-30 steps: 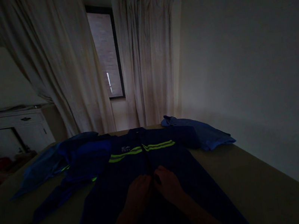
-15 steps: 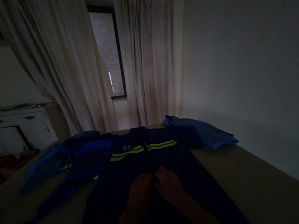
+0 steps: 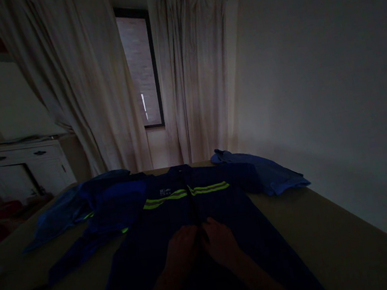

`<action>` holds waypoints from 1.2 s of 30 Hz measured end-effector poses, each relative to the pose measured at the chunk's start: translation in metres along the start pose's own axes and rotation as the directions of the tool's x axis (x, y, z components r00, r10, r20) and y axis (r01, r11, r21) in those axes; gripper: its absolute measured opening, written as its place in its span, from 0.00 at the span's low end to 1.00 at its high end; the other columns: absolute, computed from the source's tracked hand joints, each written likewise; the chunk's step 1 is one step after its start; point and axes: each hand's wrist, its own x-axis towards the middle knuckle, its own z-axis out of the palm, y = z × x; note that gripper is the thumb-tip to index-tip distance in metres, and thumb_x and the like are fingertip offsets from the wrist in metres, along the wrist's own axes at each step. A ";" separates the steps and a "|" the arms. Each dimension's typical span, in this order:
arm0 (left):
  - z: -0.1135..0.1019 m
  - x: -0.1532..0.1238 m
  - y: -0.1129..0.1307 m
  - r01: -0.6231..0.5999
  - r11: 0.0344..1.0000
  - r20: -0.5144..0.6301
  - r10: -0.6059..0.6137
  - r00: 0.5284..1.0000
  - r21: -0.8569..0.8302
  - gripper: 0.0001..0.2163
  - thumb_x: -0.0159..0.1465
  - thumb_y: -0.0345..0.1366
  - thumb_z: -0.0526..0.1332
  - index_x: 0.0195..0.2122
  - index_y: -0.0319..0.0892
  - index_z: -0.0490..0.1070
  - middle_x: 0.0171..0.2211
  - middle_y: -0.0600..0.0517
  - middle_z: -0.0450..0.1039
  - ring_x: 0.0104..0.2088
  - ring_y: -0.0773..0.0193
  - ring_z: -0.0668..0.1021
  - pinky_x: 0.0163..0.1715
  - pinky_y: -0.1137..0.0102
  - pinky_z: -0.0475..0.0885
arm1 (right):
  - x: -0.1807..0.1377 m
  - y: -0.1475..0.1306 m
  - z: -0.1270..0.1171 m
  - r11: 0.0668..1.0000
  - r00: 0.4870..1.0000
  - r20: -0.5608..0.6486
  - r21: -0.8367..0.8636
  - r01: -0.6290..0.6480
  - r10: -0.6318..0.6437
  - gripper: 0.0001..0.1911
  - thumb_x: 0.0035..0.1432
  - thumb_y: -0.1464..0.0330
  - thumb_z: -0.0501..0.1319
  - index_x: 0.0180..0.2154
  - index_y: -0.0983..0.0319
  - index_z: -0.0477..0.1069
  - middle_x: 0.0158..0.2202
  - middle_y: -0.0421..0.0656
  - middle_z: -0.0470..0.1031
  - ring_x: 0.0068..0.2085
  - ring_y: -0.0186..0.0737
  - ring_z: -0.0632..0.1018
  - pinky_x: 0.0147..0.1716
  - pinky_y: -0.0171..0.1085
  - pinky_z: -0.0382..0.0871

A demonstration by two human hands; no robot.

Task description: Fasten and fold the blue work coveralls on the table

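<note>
Dark navy coveralls [image 3: 242,220] lie spread front side up, with yellow-green stripes across the chest and a small pale logo. Their collar points away from me. Along the middle front opening, below the stripes, my left hand [image 3: 183,245] and my right hand [image 3: 219,240] are close together with fingers curled, each closed on an edge of the cloth. The fingertips almost meet over the opening. Dim light hides the fastening between them.
Bright blue clothing [image 3: 122,203] lies left of the coveralls, partly over another blue garment [image 3: 56,218]. A lighter blue garment [image 3: 274,171] lies at the far right. All rest on a tan surface [image 3: 302,226] beside a wall. Behind are curtains [image 3: 197,75] and a white cabinet [image 3: 28,166].
Both hands stay at nearly the same spot on the front opening, with only slight finger movement. The clothes around them lie as before.
</note>
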 end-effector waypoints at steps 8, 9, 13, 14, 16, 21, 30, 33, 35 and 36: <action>0.003 0.001 0.000 0.056 0.998 0.002 -0.056 0.998 0.015 0.10 0.71 0.29 0.52 0.47 0.44 0.71 0.44 0.49 0.78 0.45 0.58 0.78 0.44 0.67 0.68 | 0.005 0.005 0.002 0.993 0.999 -0.047 0.114 0.024 -0.019 0.16 0.71 0.66 0.52 0.34 0.61 0.76 0.38 0.45 0.79 0.39 0.39 0.79 0.39 0.35 0.63; 0.003 0.001 0.000 0.067 0.998 0.000 -0.067 0.998 0.021 0.09 0.72 0.29 0.52 0.46 0.44 0.71 0.43 0.48 0.78 0.45 0.58 0.78 0.44 0.67 0.68 | 0.006 0.006 0.004 0.992 0.998 -0.053 0.123 0.030 -0.023 0.16 0.70 0.66 0.53 0.35 0.61 0.77 0.38 0.45 0.79 0.40 0.39 0.79 0.39 0.35 0.63; 0.000 0.001 0.000 0.079 0.996 0.016 -0.080 0.997 0.036 0.09 0.71 0.29 0.52 0.44 0.43 0.72 0.43 0.48 0.78 0.45 0.58 0.78 0.44 0.66 0.67 | 0.009 0.010 0.008 0.990 0.997 -0.069 0.136 0.046 -0.037 0.13 0.68 0.66 0.56 0.34 0.60 0.77 0.37 0.44 0.79 0.39 0.38 0.78 0.38 0.35 0.62; -0.001 0.002 0.000 0.079 0.996 0.025 -0.080 0.997 0.036 0.09 0.71 0.29 0.52 0.44 0.43 0.72 0.43 0.48 0.78 0.45 0.58 0.78 0.45 0.66 0.67 | 0.009 0.009 0.008 0.990 0.997 -0.068 0.130 0.047 -0.038 0.13 0.68 0.67 0.56 0.34 0.60 0.77 0.36 0.43 0.79 0.38 0.38 0.78 0.38 0.35 0.62; -0.003 0.002 0.001 0.083 0.996 0.038 -0.084 0.996 0.033 0.09 0.71 0.29 0.53 0.44 0.43 0.72 0.44 0.48 0.78 0.46 0.58 0.78 0.46 0.66 0.67 | 0.008 0.008 0.007 0.992 0.997 -0.071 0.122 0.042 -0.033 0.13 0.67 0.67 0.56 0.34 0.59 0.77 0.36 0.43 0.79 0.38 0.38 0.78 0.37 0.35 0.61; -0.001 0.001 0.001 0.087 0.996 0.022 -0.088 0.996 0.010 0.09 0.71 0.30 0.53 0.46 0.44 0.71 0.44 0.49 0.78 0.46 0.59 0.78 0.46 0.68 0.67 | 0.005 0.005 0.004 0.994 0.997 -0.080 0.107 0.016 -0.007 0.12 0.67 0.66 0.56 0.37 0.60 0.78 0.39 0.44 0.80 0.41 0.40 0.79 0.38 0.35 0.62; 0.007 0.002 -0.003 0.017 1.000 0.001 -0.017 1.000 0.018 0.10 0.70 0.28 0.51 0.47 0.44 0.70 0.45 0.48 0.77 0.45 0.58 0.77 0.46 0.66 0.68 | 0.008 0.009 0.008 0.995 0.998 -0.064 0.100 -0.022 0.029 0.12 0.67 0.64 0.57 0.38 0.58 0.79 0.39 0.44 0.80 0.41 0.41 0.79 0.37 0.35 0.62; 0.007 0.002 -0.003 0.048 0.998 -0.012 -0.048 0.999 -0.028 0.10 0.71 0.28 0.51 0.46 0.44 0.70 0.45 0.48 0.77 0.45 0.59 0.77 0.45 0.67 0.67 | 0.009 0.010 0.007 0.993 0.999 -0.036 0.113 -0.026 0.030 0.12 0.66 0.64 0.57 0.40 0.58 0.79 0.40 0.44 0.80 0.41 0.41 0.79 0.37 0.35 0.62; 0.008 0.003 -0.004 0.088 0.994 -0.016 -0.089 0.996 -0.059 0.09 0.70 0.28 0.52 0.42 0.44 0.70 0.42 0.50 0.78 0.44 0.60 0.78 0.44 0.68 0.67 | 0.008 0.011 0.007 0.992 0.999 -0.034 0.129 -0.014 0.019 0.11 0.66 0.65 0.58 0.40 0.58 0.79 0.40 0.44 0.80 0.41 0.40 0.79 0.38 0.35 0.62; 0.010 0.003 -0.005 0.105 0.992 -0.018 -0.107 0.994 -0.073 0.08 0.69 0.27 0.52 0.41 0.44 0.69 0.41 0.50 0.78 0.43 0.61 0.78 0.43 0.69 0.67 | 0.008 0.011 0.006 0.990 0.999 -0.034 0.139 -0.004 0.009 0.10 0.65 0.66 0.58 0.40 0.58 0.79 0.41 0.43 0.80 0.42 0.40 0.79 0.39 0.34 0.62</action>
